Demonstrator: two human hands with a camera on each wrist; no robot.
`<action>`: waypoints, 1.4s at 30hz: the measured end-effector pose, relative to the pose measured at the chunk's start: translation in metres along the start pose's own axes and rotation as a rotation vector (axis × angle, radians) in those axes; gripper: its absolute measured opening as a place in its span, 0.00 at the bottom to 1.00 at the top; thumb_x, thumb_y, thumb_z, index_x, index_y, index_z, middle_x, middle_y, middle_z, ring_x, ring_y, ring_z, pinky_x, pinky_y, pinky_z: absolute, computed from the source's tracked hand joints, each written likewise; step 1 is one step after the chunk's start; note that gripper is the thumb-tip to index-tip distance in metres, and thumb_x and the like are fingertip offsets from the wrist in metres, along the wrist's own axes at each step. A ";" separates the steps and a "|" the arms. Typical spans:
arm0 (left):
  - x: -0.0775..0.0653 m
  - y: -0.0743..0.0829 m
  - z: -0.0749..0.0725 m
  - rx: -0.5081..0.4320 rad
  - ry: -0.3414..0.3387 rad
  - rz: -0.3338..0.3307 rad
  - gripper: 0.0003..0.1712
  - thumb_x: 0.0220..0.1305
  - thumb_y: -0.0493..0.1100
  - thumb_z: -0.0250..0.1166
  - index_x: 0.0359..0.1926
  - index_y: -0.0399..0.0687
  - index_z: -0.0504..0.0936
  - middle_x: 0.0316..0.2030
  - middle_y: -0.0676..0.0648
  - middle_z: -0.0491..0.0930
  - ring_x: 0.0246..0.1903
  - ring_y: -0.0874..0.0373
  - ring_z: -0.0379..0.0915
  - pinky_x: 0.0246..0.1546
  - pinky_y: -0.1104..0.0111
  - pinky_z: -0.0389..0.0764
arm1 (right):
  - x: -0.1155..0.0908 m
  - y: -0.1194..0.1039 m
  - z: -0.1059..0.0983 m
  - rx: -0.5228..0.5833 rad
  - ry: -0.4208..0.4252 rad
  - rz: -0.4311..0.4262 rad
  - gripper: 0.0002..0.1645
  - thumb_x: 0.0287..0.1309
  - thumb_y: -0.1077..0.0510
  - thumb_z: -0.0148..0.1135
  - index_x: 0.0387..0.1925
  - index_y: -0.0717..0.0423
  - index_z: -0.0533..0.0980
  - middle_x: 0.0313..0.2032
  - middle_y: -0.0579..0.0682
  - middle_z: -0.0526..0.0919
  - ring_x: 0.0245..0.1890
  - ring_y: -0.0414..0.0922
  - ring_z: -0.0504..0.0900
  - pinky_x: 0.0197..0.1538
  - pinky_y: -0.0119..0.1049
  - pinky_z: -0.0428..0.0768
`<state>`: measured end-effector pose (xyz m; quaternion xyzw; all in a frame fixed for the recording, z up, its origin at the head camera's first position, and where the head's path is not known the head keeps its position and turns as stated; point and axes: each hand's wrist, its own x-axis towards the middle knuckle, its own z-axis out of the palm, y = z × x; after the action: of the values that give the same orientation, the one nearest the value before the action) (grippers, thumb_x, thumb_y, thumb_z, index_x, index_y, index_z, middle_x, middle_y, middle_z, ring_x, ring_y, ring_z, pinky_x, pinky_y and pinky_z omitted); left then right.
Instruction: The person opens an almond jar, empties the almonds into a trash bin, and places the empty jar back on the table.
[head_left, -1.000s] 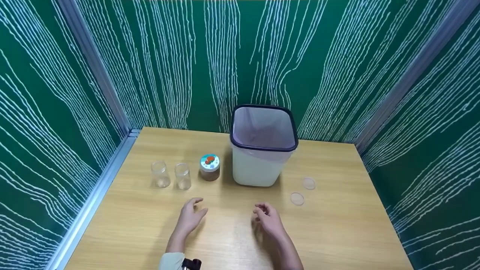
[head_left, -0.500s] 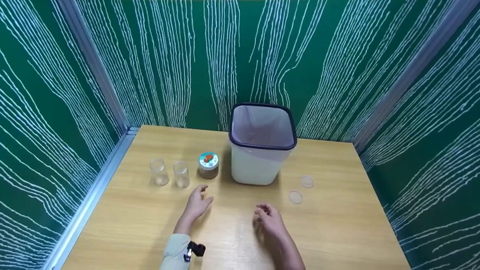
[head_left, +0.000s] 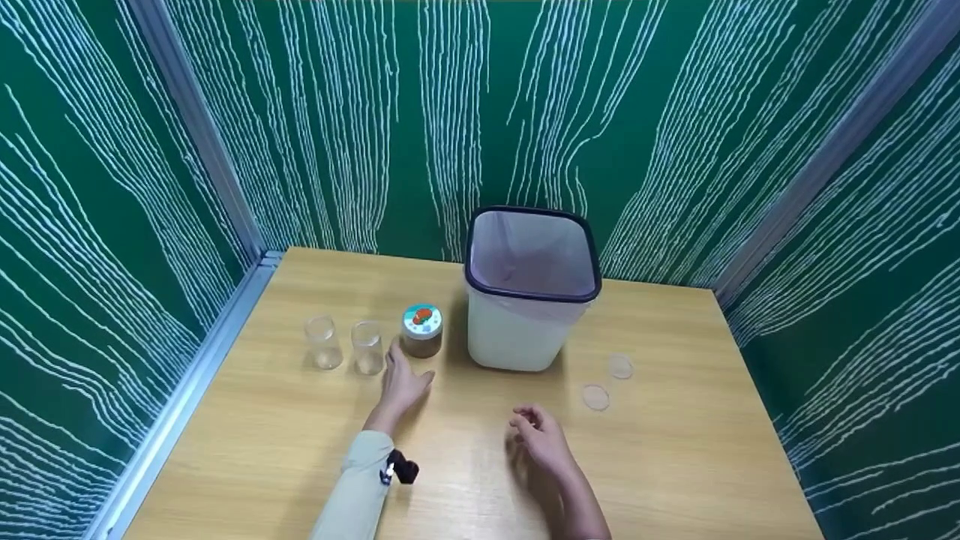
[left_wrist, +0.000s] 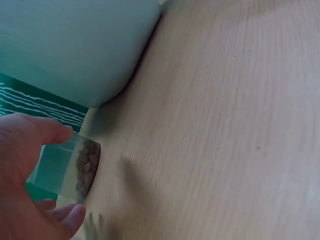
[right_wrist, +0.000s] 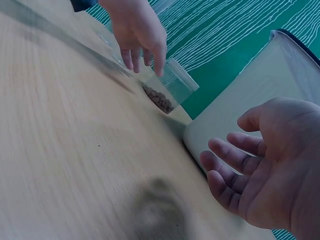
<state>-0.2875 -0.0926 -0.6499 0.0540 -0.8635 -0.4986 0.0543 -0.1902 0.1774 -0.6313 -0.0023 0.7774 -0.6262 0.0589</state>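
Note:
A clear jar [head_left: 421,334] stands upright on the table, its lid printed with a red and teal picture. Brown nut-like pieces [left_wrist: 87,167] cover its bottom in the left wrist view. My left hand [head_left: 403,384] reaches to the jar's near left side, thumb and fingers spread; in the left wrist view they stand on either side of the jar and do not grip it. My right hand [head_left: 543,441] hovers over the front of the table with loosely bent fingers and holds nothing; the right wrist view shows that hand [right_wrist: 275,160] in front of the bin.
A white bin [head_left: 517,334] with a dark rim and a liner stands right of the jar. Two clear cups [head_left: 324,343] stand to the left. Two thin clear discs [head_left: 595,397] lie on the right. Green panels with white lines [head_left: 442,112] enclose the table [head_left: 675,450].
My left hand has moved forward from the front of the table to the jar, its sleeve coming further into view. My right hand has stayed in place.

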 end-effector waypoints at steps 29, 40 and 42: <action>0.062 -0.019 0.053 0.126 0.387 -0.098 0.56 0.35 0.56 0.82 0.62 0.36 0.66 0.54 0.36 0.74 0.55 0.40 0.68 0.59 0.53 0.66 | -0.003 0.014 0.003 0.022 0.021 0.045 0.18 0.65 0.63 0.56 0.51 0.74 0.70 0.37 0.59 0.77 0.37 0.55 0.77 0.36 0.42 0.79; 0.062 -0.020 0.051 0.101 0.408 -0.098 0.52 0.35 0.57 0.81 0.60 0.41 0.69 0.51 0.41 0.76 0.52 0.44 0.70 0.55 0.54 0.69 | -0.010 0.012 -0.002 0.160 0.027 0.140 0.17 0.67 0.64 0.53 0.52 0.72 0.69 0.37 0.58 0.75 0.36 0.51 0.76 0.35 0.39 0.78; 0.059 -0.020 0.050 0.088 0.403 -0.082 0.52 0.35 0.57 0.81 0.60 0.42 0.69 0.51 0.41 0.76 0.52 0.44 0.71 0.54 0.54 0.70 | -0.013 0.013 -0.004 0.148 0.050 0.147 0.17 0.66 0.64 0.54 0.51 0.72 0.69 0.36 0.57 0.75 0.35 0.50 0.76 0.34 0.38 0.78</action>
<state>-0.3520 -0.0691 -0.6898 0.1901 -0.8530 -0.4415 0.2032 -0.1770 0.1854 -0.6418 0.0747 0.7283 -0.6758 0.0853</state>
